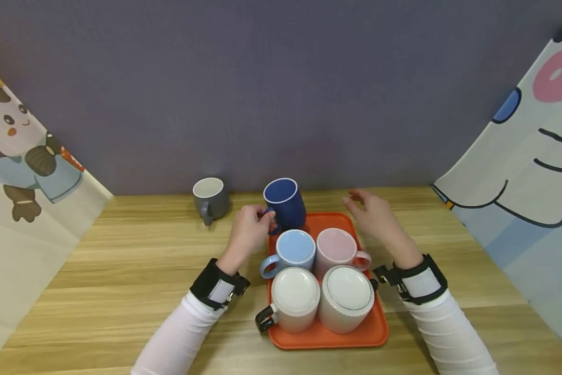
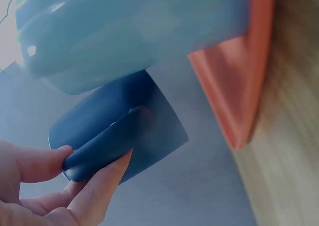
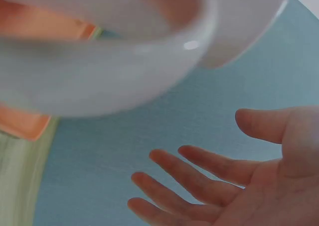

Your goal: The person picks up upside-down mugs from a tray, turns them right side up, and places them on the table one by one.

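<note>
My left hand (image 1: 251, 227) pinches the handle of a navy blue mug (image 1: 291, 209) between thumb and fingers. That mug leans slightly over the back left corner of an orange tray (image 1: 327, 344); whether it touches the tray I cannot tell. In the left wrist view the thumb and fingers sit on either side of the navy handle (image 2: 102, 151). Beyond the tray's right edge, my right hand (image 1: 372, 213) has its fingers spread and holds nothing. Nearest to it on the tray stands a pink mug (image 1: 337, 246), its handle pointing right.
A light blue mug (image 1: 296, 247) stands left of the pink one. Two white mugs, one left (image 1: 295, 297) and one right (image 1: 347, 297), stand base up at the tray's front. A grey mug (image 1: 211, 199) stands upright at the back left, before a grey partition (image 1: 262, 94).
</note>
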`<state>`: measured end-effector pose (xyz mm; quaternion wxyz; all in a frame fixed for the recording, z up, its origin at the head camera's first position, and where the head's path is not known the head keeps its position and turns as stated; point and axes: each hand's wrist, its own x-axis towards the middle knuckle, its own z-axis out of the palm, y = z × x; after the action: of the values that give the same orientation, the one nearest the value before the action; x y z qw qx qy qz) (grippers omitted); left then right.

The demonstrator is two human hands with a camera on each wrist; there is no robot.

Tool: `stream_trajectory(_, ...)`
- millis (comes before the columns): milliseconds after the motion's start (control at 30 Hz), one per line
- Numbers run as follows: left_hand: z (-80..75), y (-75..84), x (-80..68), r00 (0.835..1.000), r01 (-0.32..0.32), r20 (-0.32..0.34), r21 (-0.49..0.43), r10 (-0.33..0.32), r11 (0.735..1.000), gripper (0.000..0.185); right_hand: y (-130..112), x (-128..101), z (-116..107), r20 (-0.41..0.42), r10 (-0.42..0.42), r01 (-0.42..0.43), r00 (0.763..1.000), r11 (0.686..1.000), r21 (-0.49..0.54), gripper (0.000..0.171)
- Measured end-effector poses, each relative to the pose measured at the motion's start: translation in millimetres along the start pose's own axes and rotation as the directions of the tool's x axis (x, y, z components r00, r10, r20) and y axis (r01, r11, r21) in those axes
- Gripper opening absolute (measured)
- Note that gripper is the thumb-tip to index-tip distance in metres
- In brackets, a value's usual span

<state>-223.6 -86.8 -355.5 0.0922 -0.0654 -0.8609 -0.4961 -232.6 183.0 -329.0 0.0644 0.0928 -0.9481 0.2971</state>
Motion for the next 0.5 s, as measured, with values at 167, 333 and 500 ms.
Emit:
stream_trajectory(167, -4.0, 9.8, 1.9, 0.996, -0.056, -0.066, -0.012, 0.055, 0.998, 0.020, -6.1, -3.0, -3.6, -0.005, -0.010, 0.010, 1.000, 1.000, 0.029, 0.053)
stream_trajectory(333, -8.8, 19.9, 2.9, 0.990, -0.093, -0.116, -0.092, 0.082, 0.991, 0.018, -12.3, -6.3, -8.0, -0.019, -0.033, 0.033, 0.999, 0.999, 0.032, 0.049)
stream_trajectory(500, -13.4, 28.8, 3.5, 0.986, -0.114, -0.138, -0.121, 0.097, 0.986, 0.020, -15.0, -9.0, -11.5, -0.011, -0.027, 0.027, 1.000, 0.999, 0.031, 0.050)
